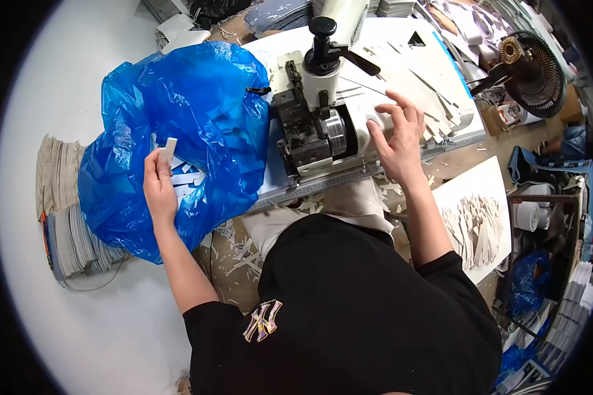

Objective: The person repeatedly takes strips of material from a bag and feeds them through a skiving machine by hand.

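Pinched in my left hand [159, 191] is a short pale strip [170, 149], held over the opening of a large blue plastic bag [128, 164]. Several white strips [186, 178] lie inside the bag below my fingers. My right hand [399, 141] hovers over the white worktable's front edge, fingers apart and curved, holding nothing. Between my hands stands a machine [310, 125] with a black knob and a round metal wheel. Long pale strips [435, 99] lie on the table beyond my right hand.
Bundled stacks of sheets [79, 240] stand at the left. A black fan [534, 76] is at the back right. A white board [476, 186] with many cut strips [474, 230] lies right of my right arm. Scraps [234, 253] litter the floor.
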`<control>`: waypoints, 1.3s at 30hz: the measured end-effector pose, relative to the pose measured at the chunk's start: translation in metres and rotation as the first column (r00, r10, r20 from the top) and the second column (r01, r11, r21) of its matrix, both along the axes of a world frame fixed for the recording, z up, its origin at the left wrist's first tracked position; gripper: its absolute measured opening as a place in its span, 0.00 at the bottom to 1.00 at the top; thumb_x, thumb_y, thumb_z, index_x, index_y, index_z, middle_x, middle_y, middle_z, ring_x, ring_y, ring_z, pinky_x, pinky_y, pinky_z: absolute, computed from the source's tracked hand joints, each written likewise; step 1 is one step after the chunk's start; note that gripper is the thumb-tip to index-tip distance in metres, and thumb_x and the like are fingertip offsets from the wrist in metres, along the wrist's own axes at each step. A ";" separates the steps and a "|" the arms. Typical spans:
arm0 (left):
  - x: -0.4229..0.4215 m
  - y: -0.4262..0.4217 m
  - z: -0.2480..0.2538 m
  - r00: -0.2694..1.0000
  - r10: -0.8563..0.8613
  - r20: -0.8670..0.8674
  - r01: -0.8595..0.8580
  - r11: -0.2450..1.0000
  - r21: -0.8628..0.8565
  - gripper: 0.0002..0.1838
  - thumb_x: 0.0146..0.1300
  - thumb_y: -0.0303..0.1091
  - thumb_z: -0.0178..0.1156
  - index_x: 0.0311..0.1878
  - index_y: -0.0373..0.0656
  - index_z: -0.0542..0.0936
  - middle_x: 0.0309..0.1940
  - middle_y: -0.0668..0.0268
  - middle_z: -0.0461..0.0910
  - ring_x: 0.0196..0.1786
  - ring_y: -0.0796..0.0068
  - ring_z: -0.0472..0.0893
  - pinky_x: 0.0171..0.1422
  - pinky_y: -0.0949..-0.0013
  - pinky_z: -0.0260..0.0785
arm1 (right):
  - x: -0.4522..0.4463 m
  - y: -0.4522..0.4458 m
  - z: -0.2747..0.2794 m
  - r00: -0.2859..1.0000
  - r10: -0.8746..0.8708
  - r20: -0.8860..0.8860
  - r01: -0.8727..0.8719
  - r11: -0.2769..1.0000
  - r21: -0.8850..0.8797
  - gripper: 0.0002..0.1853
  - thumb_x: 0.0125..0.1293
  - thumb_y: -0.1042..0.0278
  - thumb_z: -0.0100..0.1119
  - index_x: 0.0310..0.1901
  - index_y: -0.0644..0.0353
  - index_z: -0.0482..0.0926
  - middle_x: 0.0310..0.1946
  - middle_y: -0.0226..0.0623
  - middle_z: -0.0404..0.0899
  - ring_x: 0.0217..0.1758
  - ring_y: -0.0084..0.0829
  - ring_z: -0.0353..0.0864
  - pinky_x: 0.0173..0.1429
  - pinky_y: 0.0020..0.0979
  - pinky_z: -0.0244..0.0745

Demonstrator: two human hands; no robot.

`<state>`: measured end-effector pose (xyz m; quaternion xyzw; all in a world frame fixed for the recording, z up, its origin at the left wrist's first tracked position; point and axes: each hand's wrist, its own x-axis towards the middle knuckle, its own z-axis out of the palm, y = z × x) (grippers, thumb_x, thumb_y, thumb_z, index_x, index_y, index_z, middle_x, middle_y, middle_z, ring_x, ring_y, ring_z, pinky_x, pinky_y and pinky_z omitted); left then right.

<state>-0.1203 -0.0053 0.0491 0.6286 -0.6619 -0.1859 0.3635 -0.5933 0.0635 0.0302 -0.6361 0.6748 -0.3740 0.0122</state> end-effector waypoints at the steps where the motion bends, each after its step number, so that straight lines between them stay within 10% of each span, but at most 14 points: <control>1: -0.034 0.012 0.018 0.998 -0.001 -0.061 -0.001 1.000 -0.023 0.15 0.81 0.39 0.63 0.63 0.42 0.81 0.50 0.59 0.87 0.48 0.67 0.85 0.56 0.61 0.76 | 0.001 0.000 -0.001 1.000 0.016 0.008 -0.016 1.000 0.002 0.15 0.72 0.60 0.70 0.55 0.54 0.84 0.74 0.38 0.74 0.76 0.46 0.67 0.81 0.48 0.57; 7: -0.151 0.009 0.015 0.844 -0.496 0.204 0.518 0.852 -0.070 0.19 0.70 0.40 0.74 0.58 0.42 0.83 0.48 0.57 0.81 0.50 0.50 0.85 0.56 0.57 0.79 | 0.015 -0.008 0.002 0.995 0.100 0.012 -0.100 0.995 0.008 0.15 0.71 0.60 0.70 0.55 0.54 0.83 0.72 0.38 0.75 0.74 0.46 0.68 0.80 0.48 0.57; 18: -0.208 -0.007 -0.006 0.824 -0.535 0.188 0.552 0.832 -0.050 0.16 0.65 0.36 0.77 0.51 0.40 0.86 0.48 0.59 0.82 0.48 0.52 0.87 0.52 0.54 0.81 | 0.024 -0.026 0.001 0.978 0.206 -0.029 -0.203 0.976 0.076 0.13 0.73 0.62 0.69 0.51 0.59 0.83 0.63 0.37 0.80 0.68 0.45 0.72 0.75 0.46 0.62; 28: -0.196 0.016 0.001 0.884 -0.441 0.156 0.460 0.880 -0.121 0.14 0.66 0.35 0.76 0.51 0.41 0.88 0.43 0.59 0.83 0.45 0.59 0.87 0.48 0.58 0.80 | -0.043 0.030 0.028 0.962 0.006 0.274 0.071 0.960 -0.271 0.09 0.73 0.68 0.69 0.47 0.62 0.82 0.56 0.40 0.80 0.63 0.38 0.73 0.69 0.39 0.67; 31: -0.198 0.048 0.014 0.788 -0.562 -0.251 0.613 0.754 0.236 0.20 0.78 0.45 0.67 0.61 0.38 0.85 0.42 0.61 0.84 0.43 0.66 0.87 0.45 0.61 0.79 | -0.014 0.064 0.060 0.985 0.159 -0.064 -0.171 0.923 -0.345 0.09 0.69 0.68 0.72 0.45 0.59 0.82 0.56 0.38 0.81 0.61 0.37 0.73 0.65 0.40 0.68; 33: -0.215 0.071 0.022 0.343 -0.012 -0.939 0.853 0.423 0.306 0.31 0.87 0.55 0.50 0.70 0.32 0.78 0.43 0.62 0.85 0.42 0.71 0.85 0.46 0.65 0.77 | 0.016 0.078 0.071 0.864 0.468 -0.187 -0.503 0.816 -0.283 0.10 0.66 0.68 0.74 0.45 0.56 0.83 0.56 0.34 0.81 0.60 0.38 0.74 0.62 0.41 0.70; 37: -0.214 0.073 0.015 -0.040 0.226 -0.973 0.812 0.575 0.100 0.39 0.90 0.59 0.36 0.73 0.27 0.73 0.44 0.63 0.84 0.45 0.71 0.85 0.49 0.67 0.76 | 0.049 0.085 0.070 0.641 0.761 -0.098 -0.766 0.627 -0.142 0.10 0.66 0.65 0.73 0.45 0.54 0.83 0.56 0.33 0.81 0.59 0.40 0.74 0.64 0.41 0.70; 39: -0.207 0.070 0.018 0.086 0.091 -0.992 0.791 0.599 0.123 0.36 0.89 0.58 0.39 0.72 0.28 0.73 0.44 0.62 0.84 0.46 0.70 0.85 0.50 0.66 0.76 | 0.053 0.084 0.067 0.554 0.828 0.084 -0.831 0.556 -0.008 0.09 0.68 0.64 0.72 0.45 0.55 0.83 0.57 0.34 0.81 0.61 0.41 0.74 0.67 0.40 0.68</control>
